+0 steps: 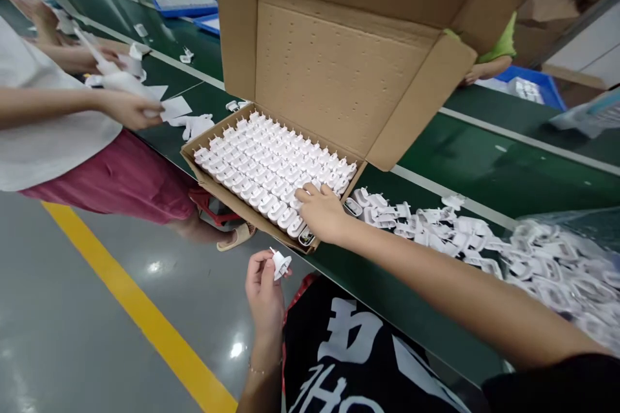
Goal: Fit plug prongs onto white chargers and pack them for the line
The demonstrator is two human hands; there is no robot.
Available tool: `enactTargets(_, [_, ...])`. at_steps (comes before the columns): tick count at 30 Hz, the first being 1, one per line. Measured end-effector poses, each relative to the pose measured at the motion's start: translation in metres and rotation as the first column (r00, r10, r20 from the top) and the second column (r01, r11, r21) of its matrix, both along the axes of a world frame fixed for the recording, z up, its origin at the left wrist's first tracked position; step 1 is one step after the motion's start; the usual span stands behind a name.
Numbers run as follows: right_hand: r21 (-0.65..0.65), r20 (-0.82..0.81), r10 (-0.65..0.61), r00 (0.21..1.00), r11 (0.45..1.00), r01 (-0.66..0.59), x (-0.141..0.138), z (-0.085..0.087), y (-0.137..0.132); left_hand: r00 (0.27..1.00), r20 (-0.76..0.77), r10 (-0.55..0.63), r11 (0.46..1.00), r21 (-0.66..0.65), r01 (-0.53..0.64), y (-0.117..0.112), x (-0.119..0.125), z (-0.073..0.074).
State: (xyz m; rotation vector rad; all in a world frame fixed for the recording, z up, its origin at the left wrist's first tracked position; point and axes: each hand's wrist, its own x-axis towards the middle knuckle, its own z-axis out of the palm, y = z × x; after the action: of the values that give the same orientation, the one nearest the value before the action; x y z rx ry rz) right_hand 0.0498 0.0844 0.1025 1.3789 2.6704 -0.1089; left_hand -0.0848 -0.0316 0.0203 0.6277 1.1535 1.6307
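My left hand (265,284), below the box's near edge, pinches a white plug cover (281,264) with metal pins between thumb and fingers. My right hand (322,211) reaches into the near right part of an open cardboard box (339,64). Its fingers are bent down around a white plug charger among the tight rows of white plug chargers (261,161); the fingertips are partly hidden. Nearest to that hand, at the box's near corner, one housing (306,237) is uncovered and shows its inner parts. Another uncovered housing (353,207) lies just outside the box.
Loose white plug parts (436,226) spread over the green table (436,142) to the right, with a heaped bag (566,271) beyond. At left a co-worker (43,116) handles white items. Another person's hand (477,71) is behind the box lid, near a blue tray (547,87).
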Motion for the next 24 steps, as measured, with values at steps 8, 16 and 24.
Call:
enactTargets(8, [0.098, -0.069, 0.127, 0.989, 0.988, -0.120, 0.009, 0.045, -0.005, 0.991, 0.040, 0.125, 0.990, 0.060, -0.127, -0.008, -0.019, 0.008])
enactTargets(16, [0.136, -0.265, -0.274, 0.924, 0.938, 0.318, 0.109, 0.095, -0.111, 0.961, -0.264, -0.079, 0.933, 0.319, 0.165, -0.031, 0.010, 0.019])
enactTargets(24, [-0.259, -0.238, -0.730, 0.640, 0.683, 0.683, 0.150, -0.010, -0.145, 0.728, -0.457, -0.511, 0.779, 0.111, 0.617, -0.024, 0.090, -0.009])
